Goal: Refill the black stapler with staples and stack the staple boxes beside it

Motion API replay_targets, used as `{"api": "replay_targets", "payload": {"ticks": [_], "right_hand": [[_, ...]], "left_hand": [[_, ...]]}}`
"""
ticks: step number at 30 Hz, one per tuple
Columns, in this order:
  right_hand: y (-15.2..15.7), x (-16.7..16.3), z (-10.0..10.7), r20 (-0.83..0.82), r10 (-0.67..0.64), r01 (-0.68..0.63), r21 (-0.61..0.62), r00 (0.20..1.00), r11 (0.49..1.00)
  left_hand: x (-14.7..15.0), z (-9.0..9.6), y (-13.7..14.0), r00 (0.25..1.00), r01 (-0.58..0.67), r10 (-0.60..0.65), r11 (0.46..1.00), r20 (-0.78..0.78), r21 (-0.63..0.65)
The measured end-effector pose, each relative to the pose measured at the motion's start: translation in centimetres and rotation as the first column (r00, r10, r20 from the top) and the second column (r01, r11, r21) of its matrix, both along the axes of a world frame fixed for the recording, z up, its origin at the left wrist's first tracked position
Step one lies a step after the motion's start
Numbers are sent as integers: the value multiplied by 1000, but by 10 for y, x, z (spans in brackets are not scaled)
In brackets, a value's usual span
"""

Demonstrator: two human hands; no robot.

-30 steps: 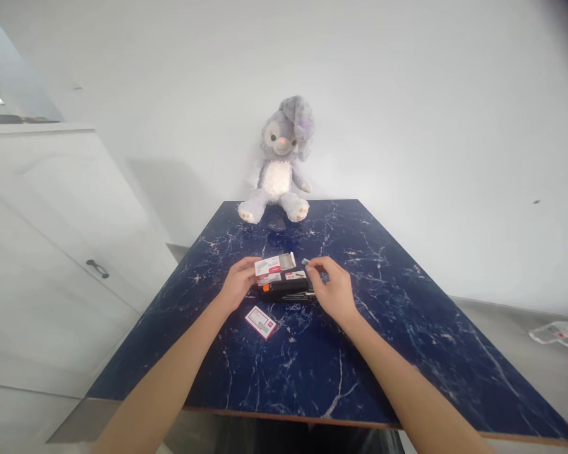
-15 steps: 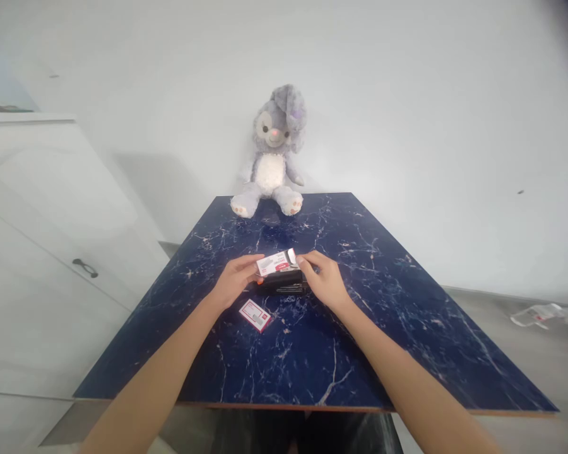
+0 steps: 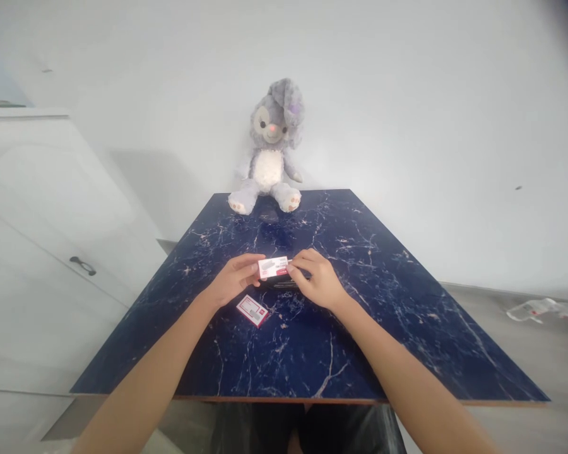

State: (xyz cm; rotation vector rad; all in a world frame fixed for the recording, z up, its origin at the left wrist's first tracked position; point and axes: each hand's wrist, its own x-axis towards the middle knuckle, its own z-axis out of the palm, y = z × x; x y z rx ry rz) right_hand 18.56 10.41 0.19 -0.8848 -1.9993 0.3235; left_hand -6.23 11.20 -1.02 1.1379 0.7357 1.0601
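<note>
A small white-and-red staple box, printed with a picture of a grey strip, is held up over the middle of the table. My left hand grips its left end between thumb and fingers. At the right end, my right hand pinches the box's edge with thumb and forefinger. Just behind and below the box lies a black stapler, mostly hidden by the box and my hands. A second flat white-and-red box lies tilted on the table, nearer me and below my left hand.
The dark blue marbled table stands against a pale wall. A grey plush rabbit sits at its far edge. To the left is a white cabinet with a dark handle. Clear plastic packaging lies on the floor at right.
The open flap at the box's right end no longer shows; my right fingers now close over that end. The box has turned more level. The second box stays put.
</note>
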Motion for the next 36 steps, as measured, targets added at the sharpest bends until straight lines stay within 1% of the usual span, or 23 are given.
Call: {"api": "replay_targets", "payload": {"ticks": [1, 3, 5, 7, 8, 10, 11, 13, 15, 17, 19, 21, 24, 27, 30, 36], "right_hand": [[1, 2, 1, -42, -13, 11, -41, 999, 999], [4, 6, 3, -168, -86, 61, -152, 982, 987], [10, 11, 1, -270, -189, 116, -263, 944, 958], [17, 15, -3, -307, -256, 145, -341, 916, 929], [20, 17, -5, -309, -271, 148, -370, 911, 917], [26, 20, -9, -307, -286, 142, -417, 908, 898], [28, 21, -11, -303, -289, 138, -435, 908, 890], [30, 22, -13, -292, -291, 132, -461, 911, 878], [31, 24, -13, -267, -266, 112, -477, 926, 872], [31, 28, -11, -202, -197, 74, -493, 959, 867], [29, 33, -6, -101, -112, 47, -502, 989, 864], [28, 38, -1, -6, -44, 35, -484, 999, 874], [27, 47, 4, 89, 49, -3, -458, 995, 889], [27, 53, 4, 142, 128, -47, -468, 982, 882], [28, 54, 0, 162, 167, -72, -473, 973, 878], [29, 52, -5, 144, 155, -68, -480, 977, 875]], "left_hand": [[0, 2, -1, 1000, -7, 7, 1000, -14, 0], [0, 6, -2, 998, 8, -8, 1000, -69, 8], [2, 9, -5, 988, 51, -46, 998, -145, 29], [4, 11, -6, 978, 69, -56, 996, -201, 59], [5, 11, -6, 977, 51, -34, 996, -211, 77], [5, 9, -4, 979, -45, 68, 992, -194, 119], [5, 7, -2, 973, -110, 137, 983, -188, 147], [3, 3, 3, 941, -232, 276, 947, -195, 221], [1, -1, 7, 901, -304, 374, 906, -220, 296], [-1, -3, 9, 874, -331, 420, 883, -244, 333], [-2, -4, 10, 857, -343, 441, 874, -268, 344], [-1, -4, 9, 843, -350, 455, 869, -287, 349], [0, -5, 9, 837, -350, 458, 868, -299, 351], [1, -6, 9, 838, -338, 449, 873, -309, 353], [1, -7, 9, 837, -324, 443, 874, -320, 362], [2, -7, 8, 831, -298, 431, 879, -352, 372]]}}
